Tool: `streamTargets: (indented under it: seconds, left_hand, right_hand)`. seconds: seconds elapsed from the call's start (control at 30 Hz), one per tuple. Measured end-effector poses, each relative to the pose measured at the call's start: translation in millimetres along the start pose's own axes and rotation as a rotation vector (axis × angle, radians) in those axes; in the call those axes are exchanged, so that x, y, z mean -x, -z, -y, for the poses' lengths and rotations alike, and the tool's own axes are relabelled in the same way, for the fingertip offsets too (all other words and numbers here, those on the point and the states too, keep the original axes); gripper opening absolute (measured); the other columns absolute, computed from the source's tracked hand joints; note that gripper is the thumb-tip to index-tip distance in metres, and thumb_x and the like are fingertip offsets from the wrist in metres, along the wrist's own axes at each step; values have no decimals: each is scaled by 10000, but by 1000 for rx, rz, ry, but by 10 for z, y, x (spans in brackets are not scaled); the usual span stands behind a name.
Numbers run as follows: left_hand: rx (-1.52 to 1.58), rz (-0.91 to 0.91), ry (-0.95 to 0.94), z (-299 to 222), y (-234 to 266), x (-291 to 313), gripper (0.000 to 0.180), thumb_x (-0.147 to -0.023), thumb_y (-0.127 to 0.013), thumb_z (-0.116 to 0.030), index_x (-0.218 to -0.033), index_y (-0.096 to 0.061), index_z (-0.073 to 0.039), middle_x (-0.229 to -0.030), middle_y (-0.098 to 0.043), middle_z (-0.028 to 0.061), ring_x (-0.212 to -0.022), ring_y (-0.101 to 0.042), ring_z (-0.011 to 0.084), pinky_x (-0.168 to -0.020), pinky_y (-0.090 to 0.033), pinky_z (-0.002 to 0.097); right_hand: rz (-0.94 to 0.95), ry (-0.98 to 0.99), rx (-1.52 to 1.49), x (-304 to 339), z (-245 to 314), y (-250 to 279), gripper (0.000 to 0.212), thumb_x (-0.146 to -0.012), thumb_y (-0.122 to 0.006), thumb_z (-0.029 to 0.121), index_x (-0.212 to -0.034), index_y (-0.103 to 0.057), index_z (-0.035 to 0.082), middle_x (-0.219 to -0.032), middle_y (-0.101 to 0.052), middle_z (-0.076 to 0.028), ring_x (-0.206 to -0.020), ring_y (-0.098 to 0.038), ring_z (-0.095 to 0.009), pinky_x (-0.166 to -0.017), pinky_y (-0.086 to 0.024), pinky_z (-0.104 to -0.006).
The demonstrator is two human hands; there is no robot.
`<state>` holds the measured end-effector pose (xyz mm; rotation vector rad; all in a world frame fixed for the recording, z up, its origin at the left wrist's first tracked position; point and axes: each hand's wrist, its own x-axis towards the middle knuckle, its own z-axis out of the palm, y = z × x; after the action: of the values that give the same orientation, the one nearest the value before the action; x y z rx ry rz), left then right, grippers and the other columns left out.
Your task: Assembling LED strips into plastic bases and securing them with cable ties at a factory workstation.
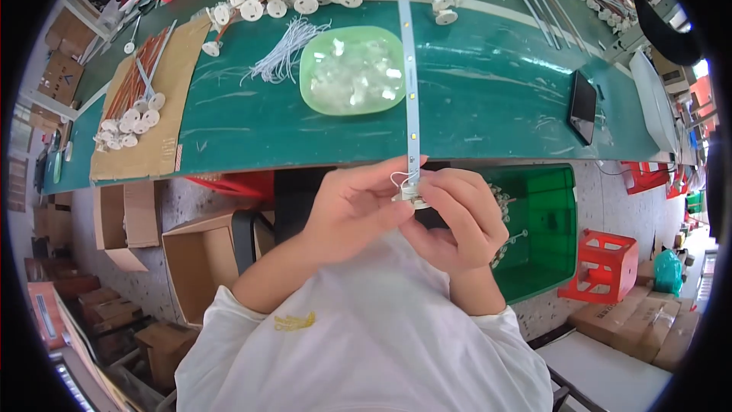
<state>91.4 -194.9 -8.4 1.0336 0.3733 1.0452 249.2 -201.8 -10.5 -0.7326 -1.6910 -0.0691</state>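
Note:
Both of my hands meet in front of my chest at the table's near edge. A narrow LED strip board [409, 69], pale with small yellow chips, stretches away from them over the green table. At its near end is a white round end cap [412, 197] with a thin white wire looped beside it. My left hand [358, 198] pinches the cap from the left, thumb and fingers closed. My right hand [461, 217] has its fingers curled and closed on the cap from the right. The fingertips partly hide the joint between strip and cap.
A pale green tray [306, 91] of small clear parts and a bundle of white wires [280, 52] lie ahead. Many white caps [305, 4] are heaped behind. Cardboard [164, 126] with capped strips lies left, a black phone [583, 107] right. A green crate [560, 221] stands below.

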Motion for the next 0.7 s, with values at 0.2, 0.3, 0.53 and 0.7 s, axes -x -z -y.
streamTargets:
  seconds: [0.2, 0.3, 0.53, 0.7]
  left_hand:
    - [-39, 126, -63, 3, 9, 151, 484, -814, -596, 93, -1279, -463, 61, -1133, -606, 157, -1062, -583, 195, -912, -472, 315]
    - [-53, 117, -99, -35, -46, 216, 479, -799, -610, 102, -1259, -483, 65, -1113, -619, 160, -1055, -589, 199, -903, -482, 316]
    - [-161, 11, -166, 49, -17, 287, 505, -798, -660, 18, -1253, -459, 106, -1131, -606, 219, -1020, -617, 219, -884, -496, 317]
    - [-42, -32, -78, -23, 39, 265, 476, -805, -639, 44, -1245, -468, 104, -1127, -608, 211, -1025, -611, 209, -892, -488, 312]
  right_hand:
    - [21, 137, -111, 123, 55, 159, 272, -609, -767, -45, -829, -608, -50, -852, -638, -165, -723, -658, -308, -604, -571, -321]
    - [10, 160, -100, 148, 104, 177, 279, -630, -784, 16, -836, -605, -41, -851, -637, -163, -717, -660, -303, -596, -579, -326]
    - [-18, 155, -30, 152, 143, 77, 237, -688, -759, 51, -849, -615, -46, -844, -638, -156, -691, -664, -280, -574, -578, -309]
    - [46, 105, -106, 95, 67, 46, 179, -680, -722, -17, -829, -631, -55, -826, -649, -164, -712, -672, -297, -599, -577, -320]
